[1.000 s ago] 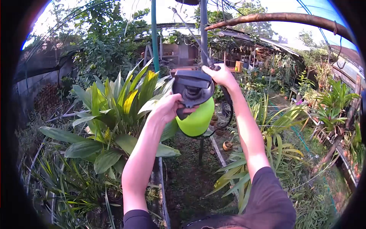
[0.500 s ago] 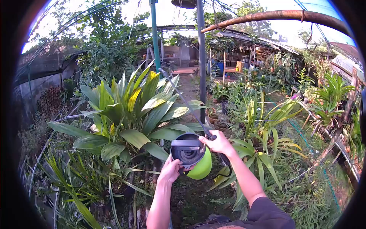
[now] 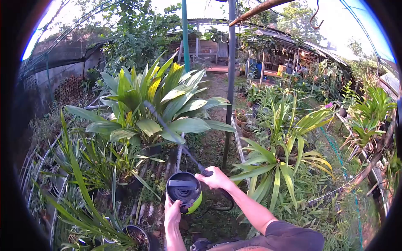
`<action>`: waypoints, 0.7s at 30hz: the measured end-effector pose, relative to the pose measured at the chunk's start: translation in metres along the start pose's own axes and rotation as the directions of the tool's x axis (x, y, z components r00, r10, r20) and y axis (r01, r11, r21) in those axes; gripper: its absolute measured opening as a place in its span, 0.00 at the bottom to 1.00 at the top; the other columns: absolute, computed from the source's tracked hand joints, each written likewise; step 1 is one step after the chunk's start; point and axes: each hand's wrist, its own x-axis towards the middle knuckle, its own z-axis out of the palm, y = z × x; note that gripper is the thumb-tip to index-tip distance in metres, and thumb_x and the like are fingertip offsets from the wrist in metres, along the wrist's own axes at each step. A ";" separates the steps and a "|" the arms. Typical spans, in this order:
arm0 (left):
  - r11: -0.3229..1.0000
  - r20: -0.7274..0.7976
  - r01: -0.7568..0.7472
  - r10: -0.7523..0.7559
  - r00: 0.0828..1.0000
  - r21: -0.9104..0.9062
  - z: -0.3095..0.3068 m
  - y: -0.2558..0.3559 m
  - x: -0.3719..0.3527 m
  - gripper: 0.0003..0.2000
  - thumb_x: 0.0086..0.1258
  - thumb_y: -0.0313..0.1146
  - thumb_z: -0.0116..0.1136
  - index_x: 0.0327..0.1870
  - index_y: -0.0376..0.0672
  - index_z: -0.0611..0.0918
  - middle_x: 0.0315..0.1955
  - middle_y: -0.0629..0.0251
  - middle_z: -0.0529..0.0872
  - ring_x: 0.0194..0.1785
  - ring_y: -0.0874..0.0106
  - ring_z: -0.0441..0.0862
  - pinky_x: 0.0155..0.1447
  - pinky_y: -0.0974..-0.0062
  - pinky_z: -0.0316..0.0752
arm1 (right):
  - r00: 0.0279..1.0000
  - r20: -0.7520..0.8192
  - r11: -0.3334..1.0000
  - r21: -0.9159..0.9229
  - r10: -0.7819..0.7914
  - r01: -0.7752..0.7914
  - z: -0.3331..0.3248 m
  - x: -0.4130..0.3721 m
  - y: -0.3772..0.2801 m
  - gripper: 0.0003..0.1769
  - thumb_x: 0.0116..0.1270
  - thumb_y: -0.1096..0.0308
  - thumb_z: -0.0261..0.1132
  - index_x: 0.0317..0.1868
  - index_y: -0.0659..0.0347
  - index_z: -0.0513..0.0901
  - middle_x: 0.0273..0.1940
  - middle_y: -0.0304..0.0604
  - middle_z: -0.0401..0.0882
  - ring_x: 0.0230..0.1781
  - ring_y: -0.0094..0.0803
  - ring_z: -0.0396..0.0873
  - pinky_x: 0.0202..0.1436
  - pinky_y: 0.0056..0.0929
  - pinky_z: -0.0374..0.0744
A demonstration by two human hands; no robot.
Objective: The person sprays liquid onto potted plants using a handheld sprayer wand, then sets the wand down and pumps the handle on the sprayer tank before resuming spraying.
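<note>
A green pump sprayer [image 3: 193,204] with a round black top [image 3: 184,187] hangs in front of the body, its top facing the camera. My left hand [image 3: 172,209] grips the left and lower rim of that top, thumb on the edge. Closed around the black handle of the spray wand is my right hand [image 3: 215,177], just right of the rim. From there the thin wand [image 3: 167,127] slants up and left in front of a broad-leaved plant [image 3: 157,100]. A black hose loops below my right wrist.
A dark upright pole [image 3: 231,83] and a green pole [image 3: 185,37] stand ahead. A spiky plant [image 3: 278,161] grows at the right. Potted plants, one in a black pot [image 3: 140,238], fill the lower left. A rusty bar [image 3: 259,11] and hook hang overhead.
Both hands and the sprayer have moved left and down in the view. The wand tip has shifted left and lower. The view has shifted, so the plants and poles appear further right.
</note>
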 end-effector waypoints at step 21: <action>0.990 -0.086 -0.139 0.138 0.987 -0.004 -0.059 0.048 -0.093 0.33 0.59 0.09 0.46 0.69 0.40 0.68 0.58 0.58 0.81 0.53 0.68 0.86 0.50 0.71 0.86 | 0.998 0.019 0.993 0.101 0.057 -0.058 0.086 -0.039 -0.066 0.22 0.67 0.55 0.73 0.24 0.63 0.77 0.18 0.35 0.76 0.19 0.23 0.80 0.26 0.29 0.79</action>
